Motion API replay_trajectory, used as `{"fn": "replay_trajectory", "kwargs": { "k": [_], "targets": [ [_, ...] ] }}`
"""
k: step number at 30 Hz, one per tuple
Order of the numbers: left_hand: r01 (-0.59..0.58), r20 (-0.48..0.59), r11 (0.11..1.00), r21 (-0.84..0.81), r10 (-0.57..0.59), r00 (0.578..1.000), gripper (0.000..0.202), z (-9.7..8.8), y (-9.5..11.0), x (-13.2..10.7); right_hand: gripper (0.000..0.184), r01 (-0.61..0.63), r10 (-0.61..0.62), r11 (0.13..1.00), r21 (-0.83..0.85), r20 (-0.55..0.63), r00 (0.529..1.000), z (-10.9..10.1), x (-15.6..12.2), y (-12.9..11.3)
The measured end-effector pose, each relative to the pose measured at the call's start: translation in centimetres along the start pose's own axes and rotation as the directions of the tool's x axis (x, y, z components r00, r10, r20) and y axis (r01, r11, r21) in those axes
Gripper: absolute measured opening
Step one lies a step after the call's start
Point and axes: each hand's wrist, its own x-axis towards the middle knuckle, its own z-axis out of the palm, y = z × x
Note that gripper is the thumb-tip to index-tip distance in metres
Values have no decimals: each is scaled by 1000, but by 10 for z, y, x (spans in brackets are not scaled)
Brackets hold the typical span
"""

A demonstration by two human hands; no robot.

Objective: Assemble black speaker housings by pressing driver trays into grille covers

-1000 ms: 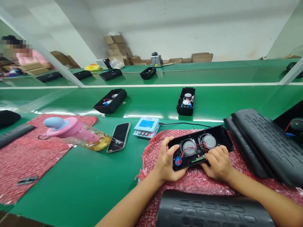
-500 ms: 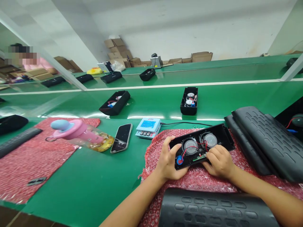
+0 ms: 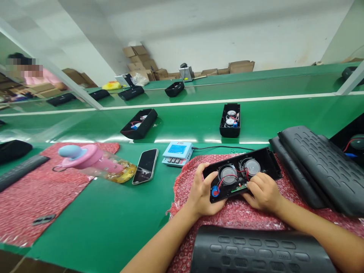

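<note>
A black speaker housing [image 3: 267, 163] lies open and tilted on pink bubble wrap [image 3: 236, 220]. Inside it are two round speaker drivers [image 3: 228, 175], red and black wires, a blue cylindrical part [image 3: 215, 191] and a green circuit board [image 3: 238, 188]. My left hand [image 3: 203, 193] grips the left end, fingers over the rim and thumb along the near side. At the near edge, beside the board, my right hand [image 3: 263, 192] is closed with bent fingers inside and the thumb below. Whether its fingertips also pinch a wire is hidden.
Black perforated covers [image 3: 321, 167] are stacked at right; another cover [image 3: 256, 250] lies nearest me. A light-blue device [image 3: 178, 153] with a cable, a phone [image 3: 145, 166] and a pink-lidded bottle [image 3: 99, 163] sit left. More housings [image 3: 230, 120] rest beyond; a person [image 3: 34, 72] is far left.
Both hands keep their hold on the housing with hardly any movement. The open housings on the green surface beyond have shifted slightly right. The view has moved a little.
</note>
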Motion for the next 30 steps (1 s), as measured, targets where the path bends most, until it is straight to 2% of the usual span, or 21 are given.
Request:
{"fn": "replay_trajectory", "kwargs": {
  "k": [15, 26, 30],
  "targets": [
    [14, 26, 1000, 22, -15, 1000, 77, 0, -1, 0, 30, -4, 4, 1000, -18, 8, 1000, -1, 1, 0],
    [-26, -10, 999, 25, 26, 1000, 73, 0, -1, 1, 29, -2, 2, 1000, -18, 10, 1000, -1, 1, 0],
    [-9, -12, 1000, 16, 9, 1000, 73, 0, -2, 3, 29, -8, 8, 1000, -12, 20, 1000, 2, 1, 2]
  ]
}}
